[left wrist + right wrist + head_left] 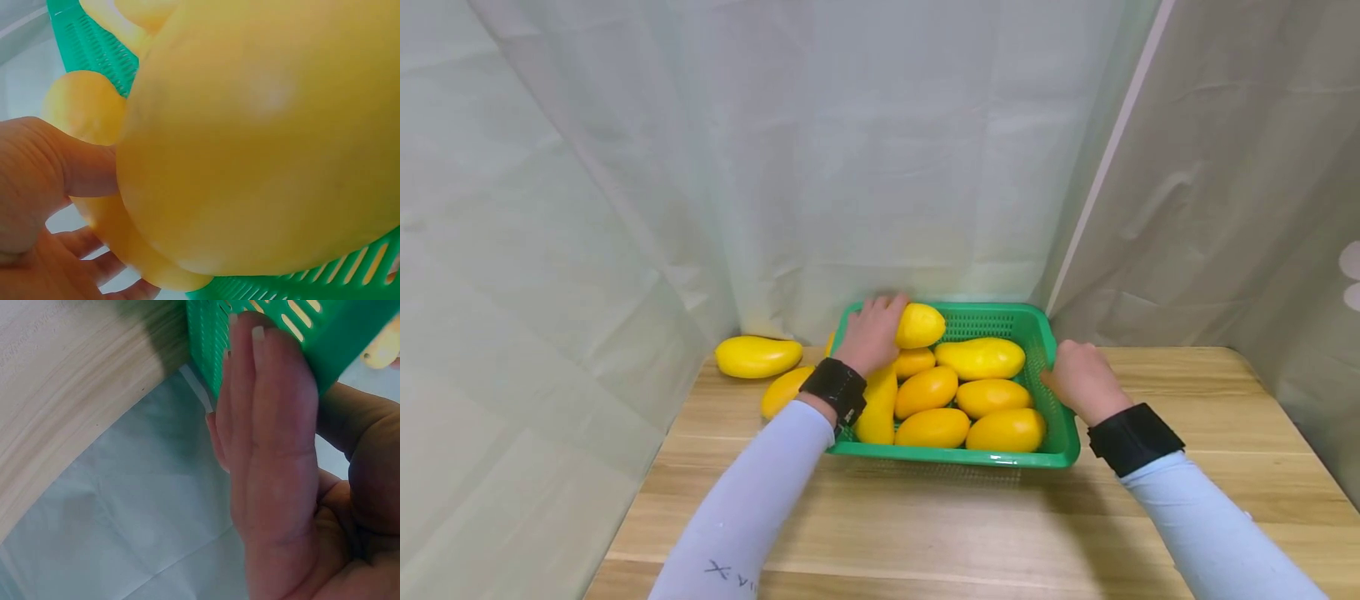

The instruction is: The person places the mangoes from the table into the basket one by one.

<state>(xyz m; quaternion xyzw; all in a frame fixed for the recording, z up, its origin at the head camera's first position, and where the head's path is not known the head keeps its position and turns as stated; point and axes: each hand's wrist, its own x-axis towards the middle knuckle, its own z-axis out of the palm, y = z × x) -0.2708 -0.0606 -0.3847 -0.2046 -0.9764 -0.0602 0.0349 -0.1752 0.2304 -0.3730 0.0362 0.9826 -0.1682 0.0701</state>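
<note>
A green basket (951, 456) sits on the wooden table, holding several yellow mangoes (927, 392). At the basket's back left, my left hand (874, 332) holds a yellow mango (921, 325) over the others. In the left wrist view, a large yellow mango (262, 137) fills most of the picture, and my thumb (90, 169) goes partly behind it. My right hand (1084, 379) grips the basket's right rim. The right wrist view shows fingers (281, 444) along the outside of the basket wall (350, 344), with the thumb on the other side of the rim.
Left of the basket, one mango (758, 357) lies by the back edge of the table (925, 533). Another mango (786, 392) lies nearer the basket, partly behind my left wrist. Pale sheets (910, 167) hang close behind the table and along both sides.
</note>
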